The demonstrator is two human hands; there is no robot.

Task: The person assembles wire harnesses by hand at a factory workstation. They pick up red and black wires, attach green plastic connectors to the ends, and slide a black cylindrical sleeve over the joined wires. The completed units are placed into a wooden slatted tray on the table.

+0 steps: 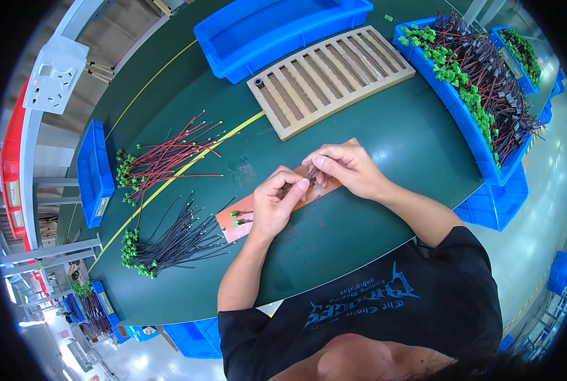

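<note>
My left hand (276, 198) and my right hand (348, 166) meet over a narrow orange board (225, 221) lying on the green table. Thumb and fingers of each are pinched around a thin dark-red wire (312, 174), whose ends the fingers mostly cover. Beside my left wrist, green connectors (236, 214) with short leads rest at the board's left end. Farther left lies a loose bundle of red wires (175, 150) with green connectors. Nearer me, black wires (172, 244) with the same green connectors are fanned out.
Behind my hands stands a tan slotted rack (277, 127), with a blue bin (232, 66) beyond it. At the right, a large blue bin (464, 136) is heaped with wired green connectors. A small blue tray (96, 174) stands at the left edge. Yellow lines (169, 181) cross the table.
</note>
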